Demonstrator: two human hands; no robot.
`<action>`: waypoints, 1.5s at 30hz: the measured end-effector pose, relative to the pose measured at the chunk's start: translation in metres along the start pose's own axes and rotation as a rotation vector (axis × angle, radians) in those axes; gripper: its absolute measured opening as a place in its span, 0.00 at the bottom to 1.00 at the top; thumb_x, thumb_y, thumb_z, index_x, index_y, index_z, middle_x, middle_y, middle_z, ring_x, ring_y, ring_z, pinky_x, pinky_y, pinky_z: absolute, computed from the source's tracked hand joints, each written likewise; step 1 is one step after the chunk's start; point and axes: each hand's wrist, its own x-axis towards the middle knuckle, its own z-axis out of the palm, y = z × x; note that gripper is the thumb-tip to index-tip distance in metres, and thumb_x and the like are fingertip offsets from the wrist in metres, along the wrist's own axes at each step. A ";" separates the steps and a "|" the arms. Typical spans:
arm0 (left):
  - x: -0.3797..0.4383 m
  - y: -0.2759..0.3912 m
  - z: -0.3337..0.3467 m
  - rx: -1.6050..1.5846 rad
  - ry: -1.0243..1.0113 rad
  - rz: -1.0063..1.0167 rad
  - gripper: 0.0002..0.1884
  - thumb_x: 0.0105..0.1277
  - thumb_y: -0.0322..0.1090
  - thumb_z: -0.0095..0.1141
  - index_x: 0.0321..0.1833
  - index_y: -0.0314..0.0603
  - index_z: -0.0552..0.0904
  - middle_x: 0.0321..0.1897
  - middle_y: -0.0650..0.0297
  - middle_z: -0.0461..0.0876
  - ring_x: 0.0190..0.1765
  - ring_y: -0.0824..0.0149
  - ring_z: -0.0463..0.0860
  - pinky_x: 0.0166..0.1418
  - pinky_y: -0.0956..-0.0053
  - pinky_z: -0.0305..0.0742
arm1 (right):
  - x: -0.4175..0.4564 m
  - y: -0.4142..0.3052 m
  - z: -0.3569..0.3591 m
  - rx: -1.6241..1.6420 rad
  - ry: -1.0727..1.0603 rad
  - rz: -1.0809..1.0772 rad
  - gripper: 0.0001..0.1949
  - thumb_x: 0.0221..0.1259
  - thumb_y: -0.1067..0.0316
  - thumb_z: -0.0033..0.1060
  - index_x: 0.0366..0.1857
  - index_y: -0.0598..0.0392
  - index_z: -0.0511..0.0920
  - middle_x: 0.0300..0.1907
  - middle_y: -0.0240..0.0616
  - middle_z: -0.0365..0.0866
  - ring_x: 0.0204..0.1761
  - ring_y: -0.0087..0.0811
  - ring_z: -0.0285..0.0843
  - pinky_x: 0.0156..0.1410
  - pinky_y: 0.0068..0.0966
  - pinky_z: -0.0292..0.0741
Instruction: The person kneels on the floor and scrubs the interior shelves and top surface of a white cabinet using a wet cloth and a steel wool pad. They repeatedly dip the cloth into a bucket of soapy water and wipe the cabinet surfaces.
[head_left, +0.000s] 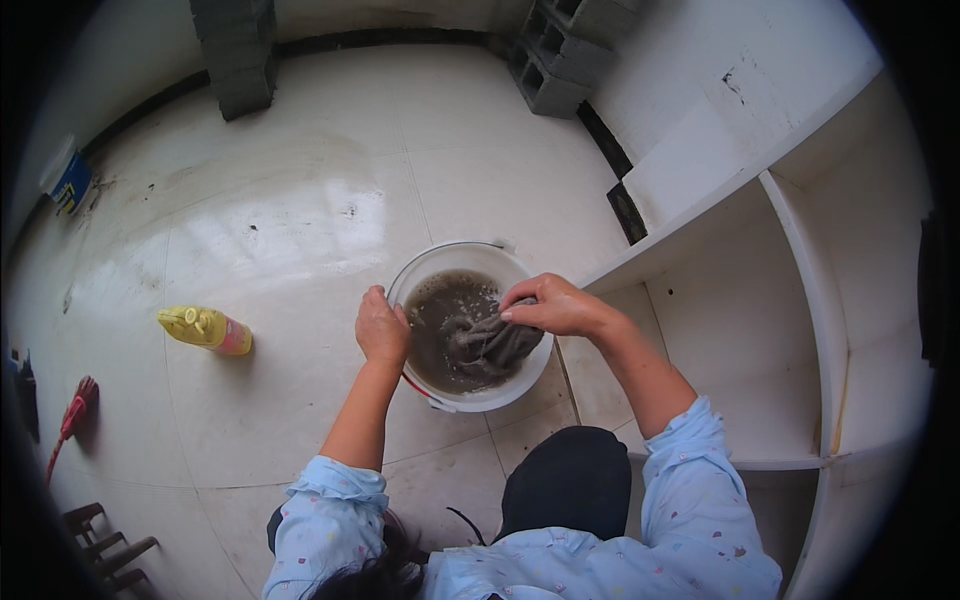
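A round white plastic bucket with a wire handle stands on the tiled floor in front of me, holding murky grey-brown water with suds. My right hand grips the upper end of a wet grey cloth at the bucket's right side, and the cloth's lower part lies in the water. On the left rim rests my left hand, its fingers bent over the edge; it appears to hold the rim.
A yellow plastic bottle stands left of the bucket. Farther left lie a red-handled brush and a blue-and-white tub. White shelving borders the right. Concrete blocks are stacked at the back, and a brown slatted item sits lower left.
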 end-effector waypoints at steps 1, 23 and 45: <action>0.000 0.002 -0.003 0.041 0.048 0.127 0.24 0.55 0.26 0.58 0.57 0.42 0.71 0.53 0.51 0.77 0.56 0.49 0.76 0.56 0.58 0.72 | -0.009 -0.013 -0.008 0.071 0.021 0.005 0.12 0.57 0.62 0.63 0.39 0.58 0.84 0.30 0.34 0.83 0.34 0.22 0.77 0.42 0.22 0.74; -0.015 0.061 0.003 -2.061 -0.806 -0.724 0.24 0.72 0.48 0.42 0.61 0.36 0.72 0.54 0.52 0.79 0.55 0.56 0.80 0.62 0.59 0.75 | 0.017 -0.043 0.019 0.427 0.127 -0.170 0.15 0.60 0.68 0.62 0.50 0.57 0.75 0.34 0.30 0.78 0.32 0.15 0.71 0.34 0.15 0.69; -0.024 0.096 -0.006 -1.515 -1.127 -0.565 0.34 0.65 0.58 0.58 0.65 0.40 0.70 0.60 0.57 0.75 0.62 0.61 0.75 0.64 0.60 0.71 | 0.060 0.050 0.060 1.124 0.113 -0.028 0.16 0.60 0.55 0.65 0.46 0.52 0.80 0.42 0.34 0.82 0.44 0.29 0.79 0.54 0.29 0.76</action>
